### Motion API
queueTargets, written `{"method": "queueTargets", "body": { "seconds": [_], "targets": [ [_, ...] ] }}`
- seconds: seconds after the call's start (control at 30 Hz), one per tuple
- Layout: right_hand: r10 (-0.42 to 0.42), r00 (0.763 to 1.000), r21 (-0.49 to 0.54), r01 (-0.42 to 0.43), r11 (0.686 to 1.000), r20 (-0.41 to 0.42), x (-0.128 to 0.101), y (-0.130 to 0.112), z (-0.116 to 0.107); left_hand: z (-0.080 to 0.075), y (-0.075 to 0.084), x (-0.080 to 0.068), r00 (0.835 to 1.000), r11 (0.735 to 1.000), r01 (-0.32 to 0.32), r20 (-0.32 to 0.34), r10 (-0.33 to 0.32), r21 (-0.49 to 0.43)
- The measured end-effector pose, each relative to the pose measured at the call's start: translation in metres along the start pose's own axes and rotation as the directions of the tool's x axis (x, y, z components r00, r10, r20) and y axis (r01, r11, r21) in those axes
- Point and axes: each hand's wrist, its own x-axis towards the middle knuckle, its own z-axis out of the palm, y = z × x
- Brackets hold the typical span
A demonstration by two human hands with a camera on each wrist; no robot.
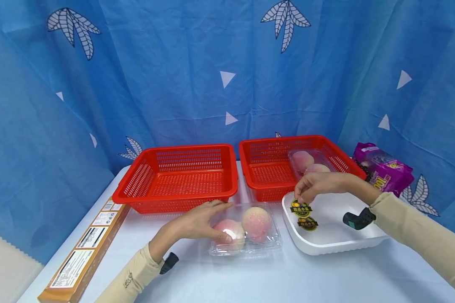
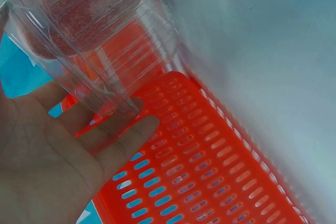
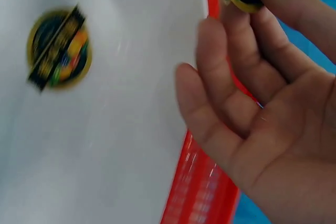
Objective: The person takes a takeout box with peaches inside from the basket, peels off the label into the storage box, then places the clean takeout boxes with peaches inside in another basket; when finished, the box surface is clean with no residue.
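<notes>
Nearest us, our left hand (image 1: 197, 223) rests flat-fingered on the clear peach clamshell (image 1: 246, 230) lying on the counter (image 1: 273, 277). Beside it, our right hand (image 1: 318, 185) pinches a round sticker (image 1: 301, 208) over the white foam tray (image 1: 364, 242), where one sticker (image 1: 308, 223) already lies. Farther back, another clamshell (image 1: 307, 162) sits in the right red basket (image 1: 265, 168); the left basket (image 1: 178, 179) holds nothing we can see, so we judge sorting barely begun.
</notes>
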Motion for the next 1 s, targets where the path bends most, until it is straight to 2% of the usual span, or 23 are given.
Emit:
{"method": "queueTargets", "body": {
  "seconds": [0.17, 0.33, 0.7, 1.0],
  "targets": [
    [0.077, 0.996, 0.040, -0.079, 0.996, 0.055, -0.012, 0.021, -0.007, 0.000, 0.000, 0.000, 1.000, 1.000, -0.002, 0.002, 0.002, -0.005],
    [0.154, 0.985, 0.020, -0.156, 0.988, 0.081, -0.020, 0.041, -0.005, 0.001, 0.000, 0.001, 1.000, 1.000, -0.005, 0.003, 0.005, -0.003],
    [0.285, 0.958, -0.094, -0.284, 0.954, 0.004, -0.028, 0.066, -0.004, 0.001, -0.001, 0.000, 1.000, 1.000, -0.003, 0.001, 0.003, -0.012],
    [0.350, 0.934, -0.109, -0.356, 0.928, -0.073, -0.031, 0.078, -0.005, 0.001, -0.001, 0.000, 1.000, 1.000, 0.000, 0.004, 0.000, -0.018]
  ]
}}
